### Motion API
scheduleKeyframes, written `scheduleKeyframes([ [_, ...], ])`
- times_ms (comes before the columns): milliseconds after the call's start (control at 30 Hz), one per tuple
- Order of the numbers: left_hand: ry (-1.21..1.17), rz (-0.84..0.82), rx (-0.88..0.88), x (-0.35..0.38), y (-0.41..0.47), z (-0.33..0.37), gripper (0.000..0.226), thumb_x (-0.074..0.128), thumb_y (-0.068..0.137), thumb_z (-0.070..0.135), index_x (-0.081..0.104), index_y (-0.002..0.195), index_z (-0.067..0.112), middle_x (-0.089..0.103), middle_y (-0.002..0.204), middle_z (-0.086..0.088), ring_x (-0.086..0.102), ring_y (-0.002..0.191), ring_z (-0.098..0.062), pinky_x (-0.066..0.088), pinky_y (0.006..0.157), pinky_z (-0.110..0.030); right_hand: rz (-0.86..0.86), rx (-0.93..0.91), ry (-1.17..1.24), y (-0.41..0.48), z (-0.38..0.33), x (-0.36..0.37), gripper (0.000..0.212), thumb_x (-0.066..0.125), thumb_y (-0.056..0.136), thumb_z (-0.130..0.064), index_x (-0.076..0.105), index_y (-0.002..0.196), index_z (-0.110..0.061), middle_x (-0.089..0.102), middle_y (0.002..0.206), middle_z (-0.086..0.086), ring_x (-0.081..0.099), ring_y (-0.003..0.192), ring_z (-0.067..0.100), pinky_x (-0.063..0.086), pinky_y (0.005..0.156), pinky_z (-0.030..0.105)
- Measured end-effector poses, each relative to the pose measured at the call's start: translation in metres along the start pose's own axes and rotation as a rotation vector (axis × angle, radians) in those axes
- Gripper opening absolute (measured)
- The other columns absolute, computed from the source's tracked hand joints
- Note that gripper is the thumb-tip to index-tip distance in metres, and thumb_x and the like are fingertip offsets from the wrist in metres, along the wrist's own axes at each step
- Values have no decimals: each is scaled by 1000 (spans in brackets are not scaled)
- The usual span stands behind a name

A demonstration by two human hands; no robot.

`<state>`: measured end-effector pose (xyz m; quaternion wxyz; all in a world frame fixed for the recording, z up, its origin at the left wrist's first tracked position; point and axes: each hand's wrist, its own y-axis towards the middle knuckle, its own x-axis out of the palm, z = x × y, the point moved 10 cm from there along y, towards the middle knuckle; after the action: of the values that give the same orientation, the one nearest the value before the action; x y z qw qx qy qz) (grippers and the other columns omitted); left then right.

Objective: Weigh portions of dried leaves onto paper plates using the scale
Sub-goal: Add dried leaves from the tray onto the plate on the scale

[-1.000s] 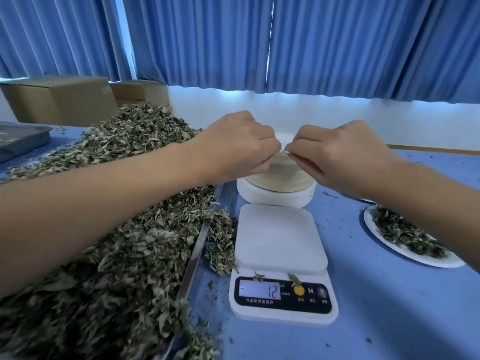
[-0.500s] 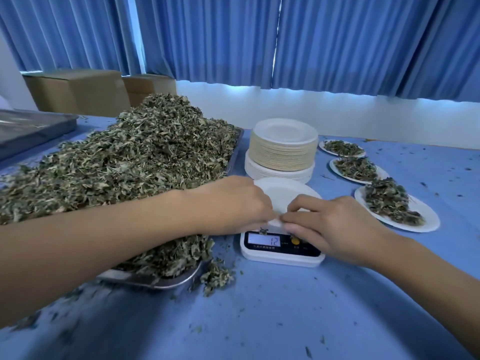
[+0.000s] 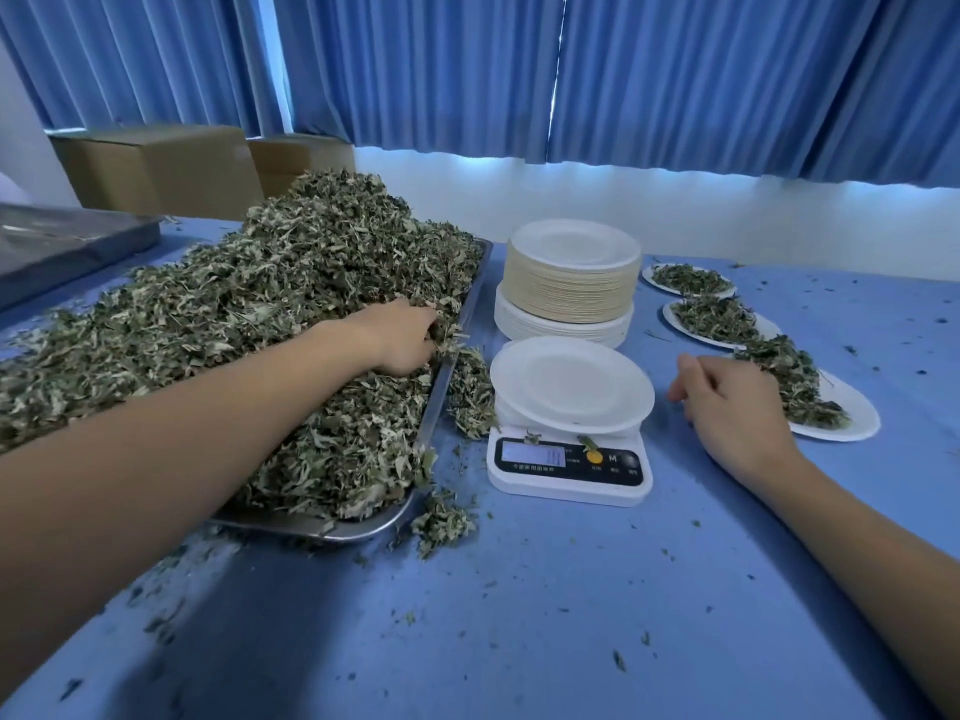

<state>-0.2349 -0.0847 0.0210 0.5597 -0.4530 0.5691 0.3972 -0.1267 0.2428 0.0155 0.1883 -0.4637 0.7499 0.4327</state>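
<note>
An empty white paper plate (image 3: 571, 384) sits on the white digital scale (image 3: 569, 467) at the table's middle. A big heap of dried leaves (image 3: 249, 324) fills a metal tray (image 3: 441, 387) to its left. My left hand (image 3: 402, 337) is dug into the heap near the tray's right edge, fingers curled round a clump of leaves. My right hand (image 3: 727, 407) hovers right of the scale, fingers loosely curled, holding nothing. A tall stack of paper plates (image 3: 571, 283) stands behind the scale.
Three plates with leaf portions (image 3: 795, 387) (image 3: 714, 319) (image 3: 688, 280) lie in a row at the right. Loose leaves (image 3: 447, 519) are spilled by the tray's front corner. Cardboard boxes (image 3: 156, 168) and a second metal tray (image 3: 67, 246) stand at the back left.
Both hands set a plate from the stack onto the scale and let go. My left hand moved into the leaf heap; my right hand drew back to the right.
</note>
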Motion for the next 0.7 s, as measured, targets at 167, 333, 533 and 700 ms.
scheduleKeyframes([
  [167, -111, 87, -18, 0, 6, 1, 34, 61, 96, 22, 48, 126, 11, 60, 119, -17, 60, 99, -37, 50, 82, -43, -3, 8, 2, 1, 5, 0, 51, 46, 109, -29, 68, 64, -17, 60, 56, -16, 60, 60, 6, 39, 62, 17],
  [333, -193, 129, -98, -8, 4, -11, 19, 68, 91, 19, 59, 107, 12, 65, 107, -10, 62, 93, -31, 53, 81, -41, -13, 23, -11, 0, 6, 2, 51, 47, 108, -30, 68, 63, -18, 61, 53, -16, 60, 58, 3, 39, 62, 19],
  [533, -191, 249, -141, -32, -7, -19, 19, 67, 89, 11, 67, 105, 22, 66, 105, -7, 62, 89, -32, 48, 74, -40, -23, 62, 98, -3, 4, 1, 50, 49, 107, -32, 70, 64, -17, 65, 54, -2, 59, 52, 5, 40, 59, 27],
  [700, -277, 304, -144, -51, -13, -32, 22, 72, 88, 14, 64, 104, 27, 62, 102, -1, 62, 90, -30, 55, 84, -44, -423, 215, 272, -12, 7, 20, 28, 60, 99, -8, 71, 74, -6, 65, 65, 14, 39, 41, 17, 33, 44, 24],
])
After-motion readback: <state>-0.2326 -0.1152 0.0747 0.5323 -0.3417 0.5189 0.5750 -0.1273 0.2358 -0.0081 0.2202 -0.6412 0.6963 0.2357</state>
